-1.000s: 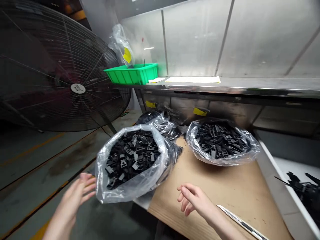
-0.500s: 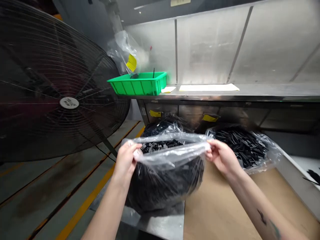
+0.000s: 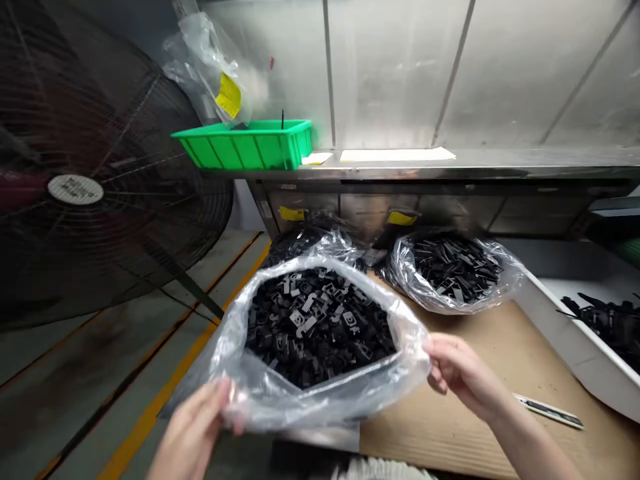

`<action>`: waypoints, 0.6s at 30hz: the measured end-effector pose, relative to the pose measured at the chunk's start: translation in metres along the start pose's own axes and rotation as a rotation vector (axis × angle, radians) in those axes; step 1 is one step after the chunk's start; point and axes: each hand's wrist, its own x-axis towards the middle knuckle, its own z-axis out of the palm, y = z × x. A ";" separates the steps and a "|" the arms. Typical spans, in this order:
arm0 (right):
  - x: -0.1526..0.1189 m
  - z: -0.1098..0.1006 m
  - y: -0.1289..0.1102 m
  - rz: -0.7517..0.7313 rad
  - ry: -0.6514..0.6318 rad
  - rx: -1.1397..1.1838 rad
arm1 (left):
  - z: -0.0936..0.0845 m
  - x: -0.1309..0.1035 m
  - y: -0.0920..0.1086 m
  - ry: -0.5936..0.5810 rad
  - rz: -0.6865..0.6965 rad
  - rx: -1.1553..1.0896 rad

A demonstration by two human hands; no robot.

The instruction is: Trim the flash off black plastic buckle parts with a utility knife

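Note:
A clear plastic bag (image 3: 320, 407) stands at the near left of the workbench, its mouth spread wide. Many small black parts (image 3: 320, 327) fill it. My left hand (image 3: 200, 417) pinches the rim at the near left corner, somewhat blurred. At the right corner, my right hand (image 3: 457, 363) grips the rim between thumb and fingers. Behind it to the right sits a second clear bag (image 3: 510, 273) of longer black pieces (image 3: 453, 267). Another bag of dark parts (image 3: 313, 240) lies behind the first, partly hidden by it.
A large fan (image 3: 115, 173) stands at the left. A green bin (image 3: 245, 147) and papers (image 3: 397, 155) rest on the metal shelf (image 3: 500, 160). On the brown board (image 3: 470, 407) lies a utility knife (image 3: 550, 410). A white tray (image 3: 560, 333) holding black parts is at the right.
The bag's mouth has gone from a narrow slit to wide open, showing the parts inside. Both hands have moved lower and farther apart, still on the rim. The view has shifted right.

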 end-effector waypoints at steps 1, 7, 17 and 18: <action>0.005 -0.003 -0.008 -0.021 0.018 -0.040 | -0.003 0.011 0.010 0.004 0.090 0.065; 0.082 -0.001 -0.056 -0.101 0.194 -0.302 | 0.001 0.119 0.061 0.163 0.045 0.163; 0.157 0.069 -0.084 -0.130 0.120 -0.470 | 0.045 0.184 0.078 -0.040 -0.094 0.304; 0.161 0.069 -0.087 -0.155 0.136 -0.475 | 0.044 0.187 0.081 -0.021 -0.071 0.307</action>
